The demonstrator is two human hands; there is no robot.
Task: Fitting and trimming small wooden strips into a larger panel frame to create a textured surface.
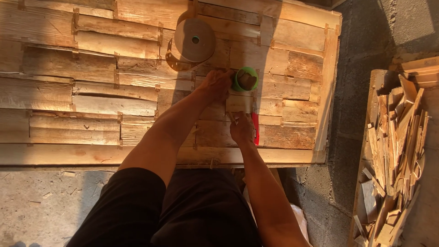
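Left hand (217, 84) presses flat, fingers spread, on the patchwork sheet of thin wooden veneer strips (91, 91), beside a small green cup (246, 78). Right hand (241, 129) is closed around a red-handled knife (255, 128) lower down. Most strips look already taped; the big roll of brown paper tape (194, 40) waits above
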